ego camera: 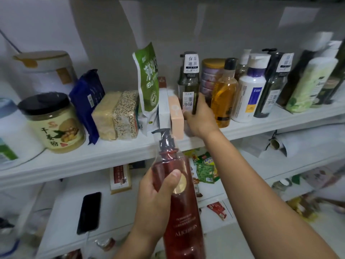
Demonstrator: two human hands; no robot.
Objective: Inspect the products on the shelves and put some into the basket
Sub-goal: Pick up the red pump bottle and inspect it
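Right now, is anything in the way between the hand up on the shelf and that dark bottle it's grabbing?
No. The right hand is already on the dark pump bottle, fingers curled round its lower part, so nothing sits between them. A peach box stands close on one side and an amber bottle on the other. The left hand holds a red pump bottle.

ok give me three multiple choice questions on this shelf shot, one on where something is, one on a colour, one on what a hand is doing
1. Where is the black phone?
A. on the lower shelf, left of the left hand
B. on the upper shelf beside the jar
C. in the right hand

2. What colour is the pump bottle held in the left hand?
A. green
B. dark red
C. white

3. What is the right hand doing?
A. hanging idle
B. holding the phone
C. gripping the dark label bottle on the upper shelf

Answers: 1 A, the phone lies flat on the lower shelf; 2 B, its body is dark red; 3 C, the fingers wrap the bottle's base.
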